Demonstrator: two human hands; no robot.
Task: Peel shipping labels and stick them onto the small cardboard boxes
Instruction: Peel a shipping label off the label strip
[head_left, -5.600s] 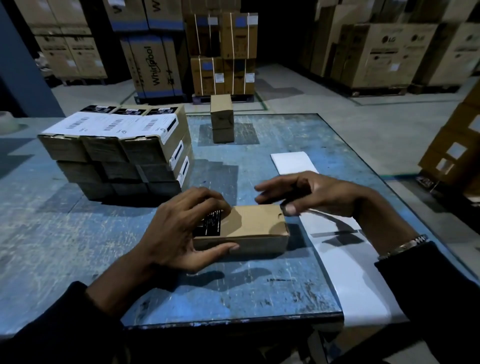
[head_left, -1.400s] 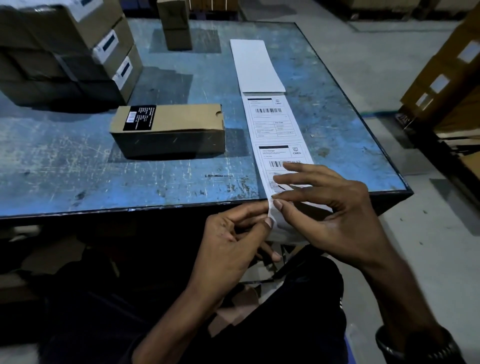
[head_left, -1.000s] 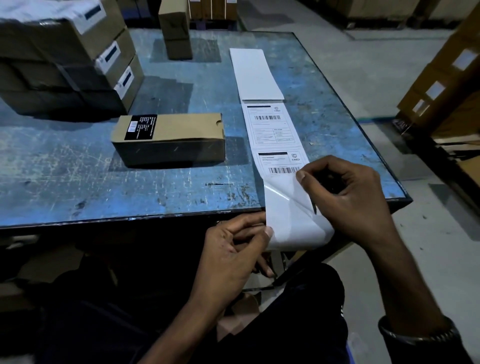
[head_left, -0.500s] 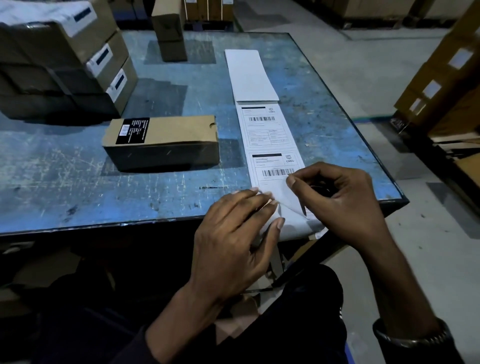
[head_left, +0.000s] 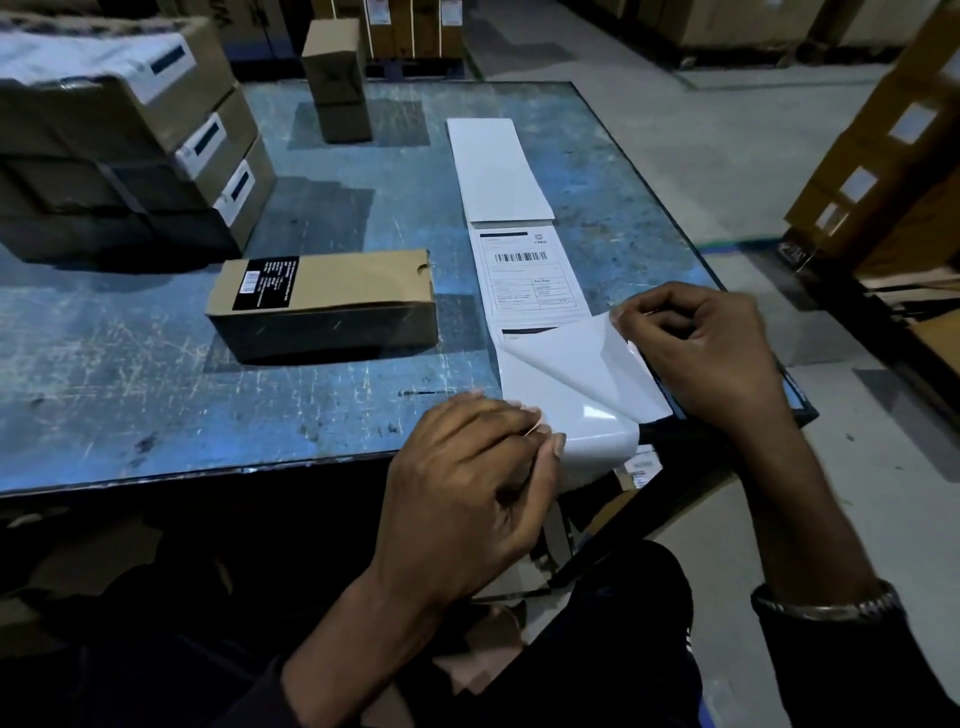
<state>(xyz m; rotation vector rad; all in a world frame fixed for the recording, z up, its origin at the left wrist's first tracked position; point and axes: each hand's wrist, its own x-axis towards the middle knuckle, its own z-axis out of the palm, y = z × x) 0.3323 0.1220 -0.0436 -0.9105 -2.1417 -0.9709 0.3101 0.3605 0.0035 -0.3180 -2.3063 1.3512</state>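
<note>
Label strip (head_left: 524, 270) runs lengthwise away; right hand (head_left: 701, 348) peels label (head_left: 582, 374).

Box stack (head_left: 119, 135) cut off at left edge; printed label (head_left: 530, 273) text too small to read.

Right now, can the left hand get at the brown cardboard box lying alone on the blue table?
Probably yes. The table is bare between the left hand and the cardboard box, but that hand pins the label strip's backing and must let go first.

Counter (head_left: 156, 374): blue-painted, scratched and worn; small box (head_left: 332, 291): matt brown cardboard; label strip (head_left: 524, 270): white paper, glossy backing (head_left: 582, 410); bracelet (head_left: 826, 605): shiny metal.
</note>
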